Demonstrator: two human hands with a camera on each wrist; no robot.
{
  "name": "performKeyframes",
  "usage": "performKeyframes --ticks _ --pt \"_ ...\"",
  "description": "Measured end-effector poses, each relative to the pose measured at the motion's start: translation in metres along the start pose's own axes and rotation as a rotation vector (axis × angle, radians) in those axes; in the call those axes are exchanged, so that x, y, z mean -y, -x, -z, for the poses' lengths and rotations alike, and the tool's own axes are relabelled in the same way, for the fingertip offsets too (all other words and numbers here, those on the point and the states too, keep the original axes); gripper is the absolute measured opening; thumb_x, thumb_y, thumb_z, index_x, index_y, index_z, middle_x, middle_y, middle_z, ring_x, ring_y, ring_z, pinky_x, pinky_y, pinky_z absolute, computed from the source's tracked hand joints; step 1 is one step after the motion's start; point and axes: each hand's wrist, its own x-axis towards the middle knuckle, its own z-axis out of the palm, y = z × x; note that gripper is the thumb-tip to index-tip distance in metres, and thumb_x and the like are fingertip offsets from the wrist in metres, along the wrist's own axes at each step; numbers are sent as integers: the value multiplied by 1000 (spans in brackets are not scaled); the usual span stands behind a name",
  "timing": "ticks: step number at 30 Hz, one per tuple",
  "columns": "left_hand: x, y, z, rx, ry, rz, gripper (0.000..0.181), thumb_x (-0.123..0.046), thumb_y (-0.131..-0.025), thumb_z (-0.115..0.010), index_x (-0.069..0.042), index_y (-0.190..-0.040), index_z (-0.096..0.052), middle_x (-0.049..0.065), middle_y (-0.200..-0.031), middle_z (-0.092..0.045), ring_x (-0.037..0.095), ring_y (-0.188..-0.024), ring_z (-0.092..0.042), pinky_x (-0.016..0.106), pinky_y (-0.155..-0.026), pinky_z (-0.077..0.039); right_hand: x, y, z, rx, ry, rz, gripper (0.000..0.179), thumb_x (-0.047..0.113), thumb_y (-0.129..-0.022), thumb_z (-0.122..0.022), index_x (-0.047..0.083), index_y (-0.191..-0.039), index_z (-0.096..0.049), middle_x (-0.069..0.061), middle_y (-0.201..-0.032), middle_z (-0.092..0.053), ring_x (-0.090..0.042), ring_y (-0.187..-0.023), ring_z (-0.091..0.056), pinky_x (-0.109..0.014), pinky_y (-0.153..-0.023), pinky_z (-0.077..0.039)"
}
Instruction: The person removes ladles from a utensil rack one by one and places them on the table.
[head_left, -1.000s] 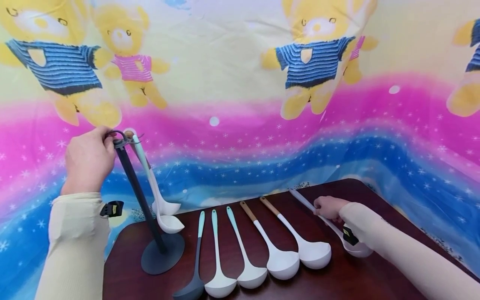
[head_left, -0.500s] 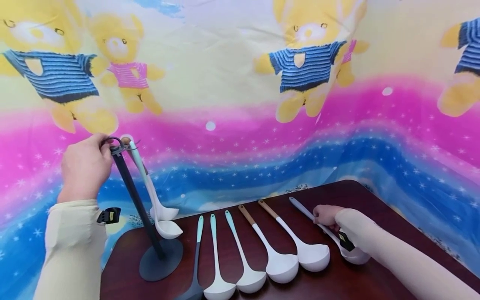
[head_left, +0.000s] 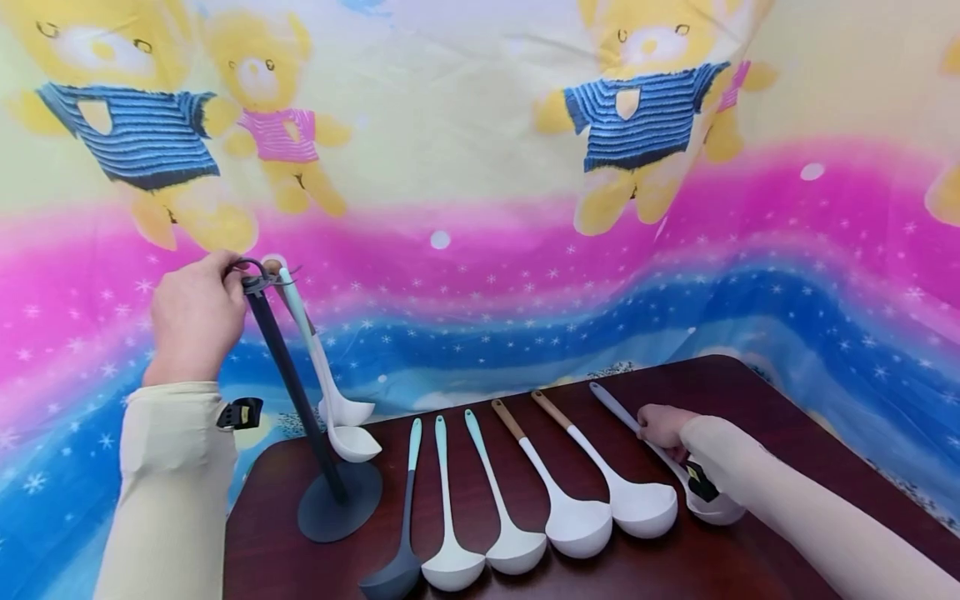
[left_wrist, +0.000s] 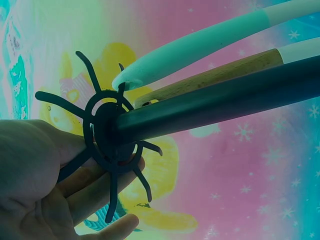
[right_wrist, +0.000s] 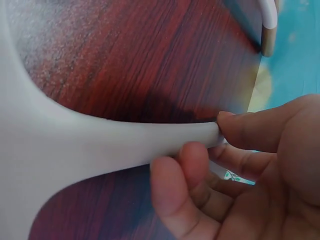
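The left hand (head_left: 197,312) grips the top of a dark utensil stand (head_left: 291,379), its thumb and a finger closed at a looped hook. From the left wrist, several curved hooks (left_wrist: 112,197) spread from a ring around the pole, and the other fingers lie behind them, more loosely spread. The stand's round base (head_left: 322,518) is on the left part of the dark reddish-brown tabletop (head_left: 720,392).

2 ladles hang on the right side of the stand, bowls down: a mint-handled white ladle (head_left: 355,444) nearer the camera and a brown-handled white ladle (head_left: 354,411) just behind it.

The right hand (head_left: 663,427) holds a grey-handled ladle (head_left: 615,407) at the right end of the row, pinching the shaft between thumb and fingers. Its white bowl lies partly hidden below the wrist; whether it touches the tabletop I cannot tell.

Between the hands, 5 more ladles lie side by side, handles pointing away and bowls toward the camera. From the left they are a dark grey ladle (head_left: 393,575) with a mint handle, 2 white ladles with mint handles (head_left: 441,437), and 2 larger white ladles with brown handles (head_left: 551,410).

Cream sleeves (head_left: 172,492) cover the forearms, with a black strap (head_left: 242,413) at the left wrist. Behind the tabletop hangs a cloth (head_left: 450,125) printed with yellow bears.
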Motion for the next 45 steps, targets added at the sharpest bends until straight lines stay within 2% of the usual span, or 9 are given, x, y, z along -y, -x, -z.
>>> performKeyframes --ticks 10,16,20,28,33,38,43,45 --pt "2 3 1 4 -6 16 35 -14 -106 -44 1 -134 -56 33 -110 -64 51 -90 -55 62 -78 -47 2 -4 -2 25 7 0 9 8 -103 -51 3 -97 -55 -11 -80 -52 -19 -57 -51 -32 -50 -52" --pt "3 3 1 -20 6 9 34 -13 -106 -44 2 -132 -57 33 -111 -64 52 -90 -55 63 -78 -47 3 -7 -1 -15 24 31 9 9 -103 -51 2 -102 -56 -10 -86 -54 -23 -68 -56 -35 -56 -54" --pt "2 1 1 -22 1 2 33 -13 -106 -43 2 -132 -57 34 -111 -64 52 -90 -55 63 -78 -47 5 -10 0 -10 30 29 9 9 -103 -52 1 -105 -56 -10 -89 -55 -22 -73 -56 -36 -58 -56" --pt "-3 -2 -3 -23 21 -11 33 -15 -107 -41 2 -131 -57 33 -110 -64 51 -91 -55 62 -79 -46 1 -5 1 11 6 19 4 6 -100 -55 2 -102 -55 -11 -88 -54 -22 -68 -55 -36 -58 -57" --pt "-5 -1 -5 -16 26 -15 33 -14 -107 -41 2 -131 -57 33 -110 -65 50 -89 -56 61 -77 -47 -1 -2 5 12 31 57 14 4 -98 -57 -1 -111 -54 -11 -88 -56 -23 -62 -59 -36 -56 -56" --pt "-4 -2 -3 -26 40 -11 34 -13 -107 -40 2 -131 -57 33 -112 -64 51 -92 -56 62 -79 -47 21 -2 18 -8 68 126 23 6 -98 -56 -3 -119 -55 -13 -87 -60 -24 -60 -60 -36 -54 -54" --pt "-1 -1 -2 -20 38 1 34 -13 -107 -40 2 -132 -57 33 -114 -64 52 -94 -55 62 -80 -47 63 -3 29 22 38 210 23 7 -102 -50 -1 -123 -55 -14 -75 -60 -20 -52 -54 -35 -54 -51" --pt "0 -1 -2 -23 37 1 34 -13 -107 -40 2 -132 -57 33 -113 -64 52 -94 -55 63 -80 -47 84 -4 30 21 26 253 24 8 -103 -50 0 -125 -55 -12 -76 -61 -19 -51 -53 -34 -54 -50"
